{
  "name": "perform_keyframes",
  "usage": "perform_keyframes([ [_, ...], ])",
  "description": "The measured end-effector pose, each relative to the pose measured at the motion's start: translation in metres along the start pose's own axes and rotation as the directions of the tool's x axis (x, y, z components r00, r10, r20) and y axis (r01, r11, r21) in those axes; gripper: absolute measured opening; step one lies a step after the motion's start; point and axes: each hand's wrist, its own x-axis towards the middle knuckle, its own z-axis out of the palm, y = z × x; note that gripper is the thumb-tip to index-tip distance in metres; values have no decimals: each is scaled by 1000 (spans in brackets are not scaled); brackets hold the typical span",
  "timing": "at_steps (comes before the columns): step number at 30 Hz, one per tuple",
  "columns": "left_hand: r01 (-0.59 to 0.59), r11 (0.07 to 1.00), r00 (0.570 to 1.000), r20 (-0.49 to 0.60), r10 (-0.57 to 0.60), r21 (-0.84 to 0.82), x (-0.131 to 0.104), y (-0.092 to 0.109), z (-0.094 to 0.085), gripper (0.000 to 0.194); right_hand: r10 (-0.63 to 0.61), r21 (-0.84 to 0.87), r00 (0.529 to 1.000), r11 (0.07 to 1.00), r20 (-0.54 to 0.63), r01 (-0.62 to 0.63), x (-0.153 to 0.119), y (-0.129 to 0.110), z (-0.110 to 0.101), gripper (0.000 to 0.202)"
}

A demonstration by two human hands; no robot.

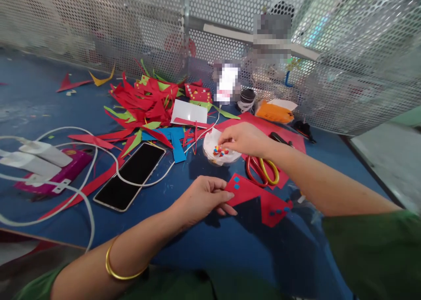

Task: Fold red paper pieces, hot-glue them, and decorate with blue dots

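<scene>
My left hand pinches the left end of a red paper cutout between thumb and fingers. Small blue squares sit on the cutout near its left end, and more blue spots show at its right end. Over a small round bowl with a white lining, my right hand has its fingers brought together and pointing down. Small red, yellow and blue bits lie in the bowl at the fingertips. Whatever the right fingers grip is too small or hidden to make out.
Scissors with red and yellow handles lie right of the bowl, on red sheets. A phone, white cables and a purple box with chargers are at left. Red and green paper scraps pile up behind, before a perforated metal screen.
</scene>
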Motion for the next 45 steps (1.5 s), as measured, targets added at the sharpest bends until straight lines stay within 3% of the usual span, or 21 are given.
perform_keyframes([
  [4,17,1000,1000,5,-17,10,0,0,0,19,-49,-215,990,974,134,78,23,4,14,20],
  [9,31,999,999,32,-31,-11,0,-4,1,18,-98,-296,976,943,194,154,26,8,24,22],
  [24,49,999,998,30,-50,21,-3,3,3,18,-74,-254,961,957,265,143,35,12,25,17],
  [33,29,999,999,40,-30,42,-2,2,1,19,-71,-201,970,972,234,119,32,15,24,11],
  [36,17,999,999,37,-19,41,0,1,-1,18,-74,-98,988,991,134,88,27,19,18,10],
  [39,-25,1000,1000,10,25,11,3,-1,-3,23,-55,137,998,989,-29,58,17,22,10,5],
  [45,-77,997,997,-15,77,-8,6,-2,-6,22,98,551,980,834,-173,13,-16,11,2,12],
])
